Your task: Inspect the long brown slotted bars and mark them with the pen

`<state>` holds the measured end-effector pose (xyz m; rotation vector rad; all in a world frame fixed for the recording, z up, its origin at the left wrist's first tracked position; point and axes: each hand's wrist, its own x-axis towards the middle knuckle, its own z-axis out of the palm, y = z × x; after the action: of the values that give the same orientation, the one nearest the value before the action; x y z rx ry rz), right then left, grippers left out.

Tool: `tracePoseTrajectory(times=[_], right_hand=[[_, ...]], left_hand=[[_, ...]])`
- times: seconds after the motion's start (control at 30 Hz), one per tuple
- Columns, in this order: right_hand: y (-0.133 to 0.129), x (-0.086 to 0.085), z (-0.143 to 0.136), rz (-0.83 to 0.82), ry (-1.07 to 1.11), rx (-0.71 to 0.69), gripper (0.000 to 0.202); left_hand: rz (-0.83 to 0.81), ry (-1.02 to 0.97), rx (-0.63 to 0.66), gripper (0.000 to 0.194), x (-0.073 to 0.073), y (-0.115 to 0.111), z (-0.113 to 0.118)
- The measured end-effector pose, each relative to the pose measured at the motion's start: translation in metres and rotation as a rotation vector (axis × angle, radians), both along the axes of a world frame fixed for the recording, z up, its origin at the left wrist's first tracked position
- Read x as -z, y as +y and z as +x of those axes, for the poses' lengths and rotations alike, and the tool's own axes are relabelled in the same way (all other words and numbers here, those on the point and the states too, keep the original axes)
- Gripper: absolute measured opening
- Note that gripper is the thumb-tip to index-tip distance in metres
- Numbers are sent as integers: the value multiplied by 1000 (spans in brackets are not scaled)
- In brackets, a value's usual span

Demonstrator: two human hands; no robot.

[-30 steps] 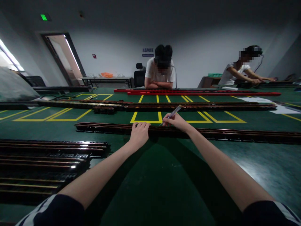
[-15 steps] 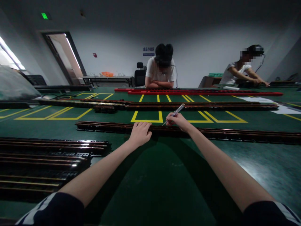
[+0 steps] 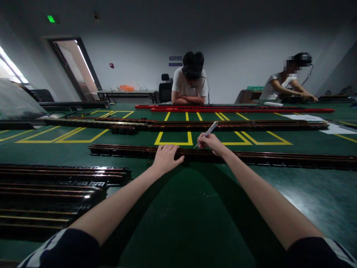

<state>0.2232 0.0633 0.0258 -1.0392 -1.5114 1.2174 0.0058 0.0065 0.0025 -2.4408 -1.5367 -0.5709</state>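
Note:
A long dark rail assembly with copper-coloured strips (image 3: 267,156) lies across the green table in front of me. My left hand (image 3: 166,158) rests on it with the fingers over its top and the thumb spread to the right. In my right hand (image 3: 209,143) is a slim, silvery pen-like tool (image 3: 211,128), pinched by the fingers and tilted, its thin tip pointing down at the rail just right of my left hand. Whether the tip touches the rail is too small to tell.
More dark rails (image 3: 61,171) lie at the left. Beyond the yellow tape marks are another dark rail row (image 3: 237,125), red rails (image 3: 242,109) and white paper (image 3: 338,129). One person leans on the far edge; another works at the far right.
My left thumb has stretched further out to the right, away from the fingers. The tool's tip has shifted very slightly to the right along the rail.

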Motion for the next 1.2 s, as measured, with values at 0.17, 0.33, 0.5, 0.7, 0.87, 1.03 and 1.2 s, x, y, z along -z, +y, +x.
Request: tracePoseTrajectory(times=[0.17, 0.33, 0.5, 0.7, 0.87, 1.03, 1.2], right_hand=[[-2, -3, -2, -25, 5, 1, 15], [-3, -5, -4, -17, -6, -10, 17], [-5, -7, -6, 27, -58, 29, 16], [-10, -12, -10, 68, -109, -1, 16], [-10, -11, -11, 131, -149, -73, 12], [-7, -9, -11, 181, -164, -113, 14], [-10, -11, -12, 163, -171, -112, 12]], left_hand=[[31, 2, -18, 48, -1, -1, 1], [43, 21, -43, 45, -1, -3, 3], [79, 24, -55, 43, 2, -3, 5], [99, 7, -73, 34, 3, -3, 6], [122, -9, -58, 30, 4, -3, 5], [100, 4, -48, 33, 3, -4, 5], [66, 18, -56, 38, -1, -6, 5]])
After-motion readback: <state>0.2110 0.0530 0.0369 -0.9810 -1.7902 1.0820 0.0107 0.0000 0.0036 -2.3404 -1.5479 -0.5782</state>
